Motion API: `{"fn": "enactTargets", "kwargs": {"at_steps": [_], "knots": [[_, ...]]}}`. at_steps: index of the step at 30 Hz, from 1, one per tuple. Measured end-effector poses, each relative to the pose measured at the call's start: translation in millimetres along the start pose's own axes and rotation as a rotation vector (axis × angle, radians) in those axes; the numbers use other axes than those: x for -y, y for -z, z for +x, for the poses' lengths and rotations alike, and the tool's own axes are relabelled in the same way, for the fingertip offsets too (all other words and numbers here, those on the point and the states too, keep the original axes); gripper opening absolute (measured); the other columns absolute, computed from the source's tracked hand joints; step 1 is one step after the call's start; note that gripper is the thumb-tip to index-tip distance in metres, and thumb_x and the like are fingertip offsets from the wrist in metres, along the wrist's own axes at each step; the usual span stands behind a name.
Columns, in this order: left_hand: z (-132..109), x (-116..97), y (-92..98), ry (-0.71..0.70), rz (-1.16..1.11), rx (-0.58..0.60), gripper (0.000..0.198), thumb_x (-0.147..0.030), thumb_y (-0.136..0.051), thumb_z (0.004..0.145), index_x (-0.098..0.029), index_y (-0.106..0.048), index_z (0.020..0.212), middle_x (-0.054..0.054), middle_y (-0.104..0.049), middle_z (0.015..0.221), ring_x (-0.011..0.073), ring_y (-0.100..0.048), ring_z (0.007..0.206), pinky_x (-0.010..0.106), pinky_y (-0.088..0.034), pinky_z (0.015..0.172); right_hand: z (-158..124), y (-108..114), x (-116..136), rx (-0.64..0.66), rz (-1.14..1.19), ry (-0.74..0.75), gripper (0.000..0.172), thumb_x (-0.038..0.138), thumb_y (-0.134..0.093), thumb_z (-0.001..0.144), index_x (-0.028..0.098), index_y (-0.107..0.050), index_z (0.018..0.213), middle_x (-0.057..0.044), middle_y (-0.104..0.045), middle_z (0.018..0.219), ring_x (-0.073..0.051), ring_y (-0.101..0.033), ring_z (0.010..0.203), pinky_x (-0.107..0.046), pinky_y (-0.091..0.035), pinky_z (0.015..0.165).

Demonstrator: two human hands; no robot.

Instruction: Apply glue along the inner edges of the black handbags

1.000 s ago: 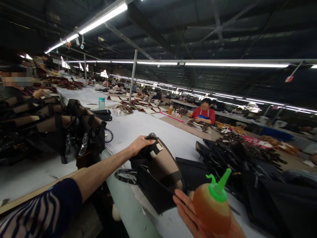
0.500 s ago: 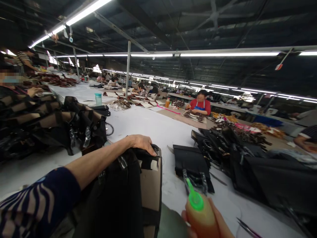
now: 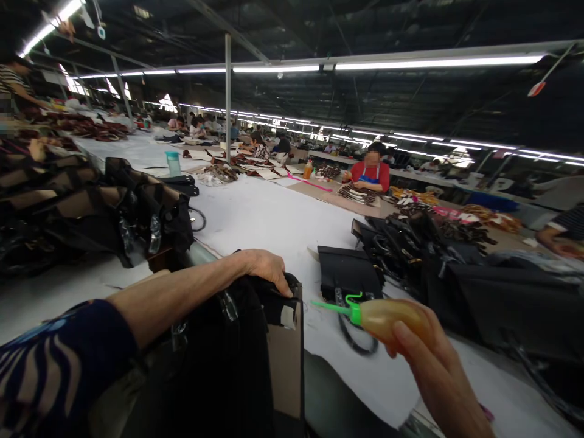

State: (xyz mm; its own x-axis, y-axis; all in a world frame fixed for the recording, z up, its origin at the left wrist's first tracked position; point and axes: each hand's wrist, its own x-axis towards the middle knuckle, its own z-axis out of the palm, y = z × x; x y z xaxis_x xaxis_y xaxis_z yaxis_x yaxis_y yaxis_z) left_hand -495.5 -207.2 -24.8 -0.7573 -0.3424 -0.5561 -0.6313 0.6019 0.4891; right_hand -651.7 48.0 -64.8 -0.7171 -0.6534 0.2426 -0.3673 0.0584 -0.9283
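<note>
A black bag stands in front of me, its tan inner lining showing along the right side. My left hand grips the bag's upper edge, thumb on the near side and the other fingers out of sight behind. In my right hand is a squeeze bottle of amber liquid, wrapped by the fingers. The bottle lies nearly level, and its green nozzle points left at the bag's top corner, a small gap away. A whitish patch shows on the bag just below my left thumb.
Several black bags are heaped at the left. A flat black bag piece with handles lies on the white table, beside more black bags at right. A person in red sits across the table; a teal-lidded jar stands farther left.
My right hand has risen and tipped the bottle from upright to nearly level, nozzle toward the bag. My left hand keeps its grip on the bag. The view has tilted down slightly.
</note>
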Motion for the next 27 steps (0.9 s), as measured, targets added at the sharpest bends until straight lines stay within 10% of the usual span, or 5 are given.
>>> {"fn": "enactTargets", "kwargs": {"at_steps": [6, 27], "knots": [[7, 1, -0.4, 0.011, 0.046, 0.060, 0.034, -0.050, -0.070, 0.054, -0.017, -0.065, 0.064, 0.001, -0.066, 0.064, 0.0158, -0.057, 0.055, 0.024, -0.042, 0.047, 20, -6, 7, 0.007, -0.178, 0.042, 0.055, 0.056, -0.061, 0.069, 0.026, -0.045, 0.112, -0.003, -0.057, 0.103, -0.025, -0.056, 0.090, -0.037, -0.045, 0.081], [19, 11, -4.0, 0.023, -0.052, 0.202, 0.033, -0.047, -0.074, 0.053, -0.016, -0.067, 0.060, 0.006, -0.068, 0.067, 0.0201, -0.059, 0.055, 0.030, -0.049, 0.050, 20, -20, 13, 0.093, -0.378, 0.246, 0.051, 0.052, -0.056, 0.075, 0.025, -0.042, 0.116, -0.003, -0.054, 0.100, -0.022, -0.054, 0.085, -0.033, -0.045, 0.074]]}}
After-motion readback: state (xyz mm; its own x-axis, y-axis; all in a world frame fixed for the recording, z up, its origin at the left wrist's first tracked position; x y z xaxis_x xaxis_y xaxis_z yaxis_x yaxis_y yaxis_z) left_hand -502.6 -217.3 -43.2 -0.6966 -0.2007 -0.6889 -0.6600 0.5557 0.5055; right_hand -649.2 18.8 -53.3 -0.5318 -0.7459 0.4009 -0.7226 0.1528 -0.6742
